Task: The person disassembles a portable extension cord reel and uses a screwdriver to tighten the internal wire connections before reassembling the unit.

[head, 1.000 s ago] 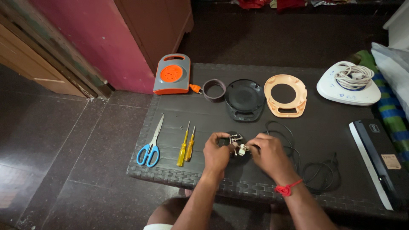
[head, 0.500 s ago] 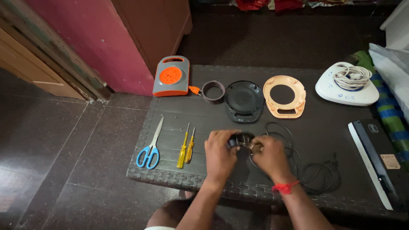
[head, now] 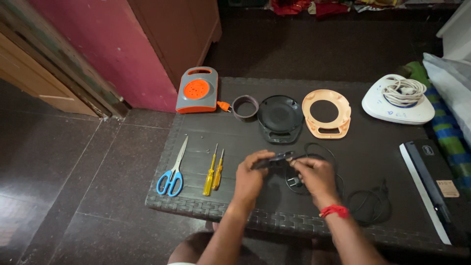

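Two hands: both of mine meet over the near middle of the tabletop (head: 373,162), working on one small dark part.
Left hand: my left hand (head: 249,177) has its fingers (head: 260,158) curled and pinched on the left end of the small black part (head: 274,159), lifted just clear of the surface.
Right hand: my right hand (head: 314,177) pinches the other end of that part with thumb and forefinger pressed together; a red thread band (head: 334,211) sits on the wrist.
Thing in hand: the part is flat, dark and slim, held level between the two hands; I cannot tell its exact kind.
Cord: a thin black cable (head: 365,201) loops on the tabletop under and to the right of my right hand; whether it joins the part is unclear.
Step, as I judge it: fitting or prying at the held part, both hands gripping.
Next move calls for: a steady pinch on both ends and fine fingertip work, keeping the cable slack.
Nearby: two yellow screwdrivers (head: 214,166) and blue-handled scissors (head: 172,172) lie left; a black round housing (head: 279,117) and a peach ring frame (head: 326,113) lie beyond.
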